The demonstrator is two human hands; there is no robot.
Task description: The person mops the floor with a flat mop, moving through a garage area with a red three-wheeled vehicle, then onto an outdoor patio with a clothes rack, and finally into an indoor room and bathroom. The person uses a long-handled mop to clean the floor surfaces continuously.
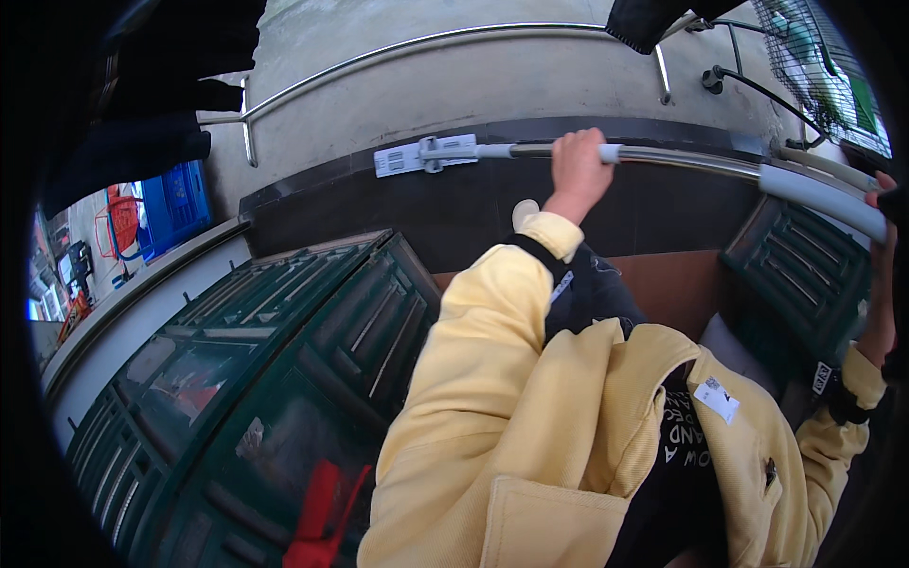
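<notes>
A flat mop with a metal pole and grey sleeves stretches level across the upper middle. Its pale rectangular head is at the left end, over a dark tiled ledge. My left hand is closed round the pole beside a light grey collar, near the middle of its length. At the right rim of the picture, my right hand is wrapped about the thick grey grip at the pole's other end; part of that hand is cut off by dark edge.
Dark green panelled doors stand at the left, with a red strap below. Beyond the ledge, a metal rail curves over the grey floor. A wire cart is at the upper right, a blue crate at the left.
</notes>
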